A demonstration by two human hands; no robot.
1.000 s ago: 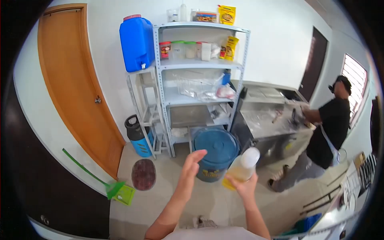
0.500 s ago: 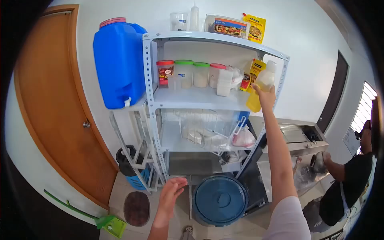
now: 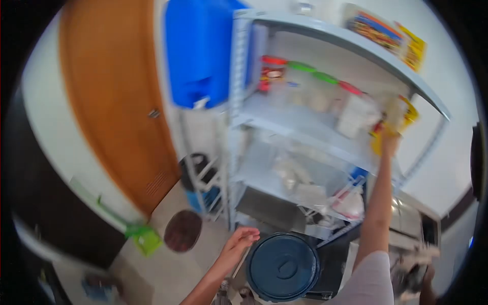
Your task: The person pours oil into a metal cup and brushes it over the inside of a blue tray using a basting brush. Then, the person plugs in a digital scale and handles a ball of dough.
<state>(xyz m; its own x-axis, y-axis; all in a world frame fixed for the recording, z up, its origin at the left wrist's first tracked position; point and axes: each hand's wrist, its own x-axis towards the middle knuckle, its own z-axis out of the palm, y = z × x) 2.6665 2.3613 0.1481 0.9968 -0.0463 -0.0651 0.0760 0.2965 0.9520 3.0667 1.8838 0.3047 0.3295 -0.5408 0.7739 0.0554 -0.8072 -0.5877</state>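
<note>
My right hand [image 3: 390,142] reaches up to the right end of the upper middle shelf, its fingers round a translucent bottle [image 3: 394,114] with yellow liquid in its lower part. Motion blur softens the grip and the bottle's outline. Behind the bottle shows a yellow pouch [image 3: 410,113]. Just left of it stand stacked white containers [image 3: 352,117]. My left hand [image 3: 241,246] hangs low beside the dark blue lidded bin [image 3: 282,262]. Its fingers are loosely stretched out, holding nothing.
Jars with red and green lids [image 3: 311,94] line the metal shelf unit [image 3: 310,127]. A blue water container [image 3: 199,56] stands to its left, near a brown door [image 3: 109,91]. A green dustpan [image 3: 147,240] and dark mat [image 3: 183,231] lie on the floor. Part of another person's arm [image 3: 428,284] shows at lower right.
The view has swung left and tilted, shifting the shelves rightward and blurring them. My right hand stays at the bottle. My left hand remains low, now closer beside the bin.
</note>
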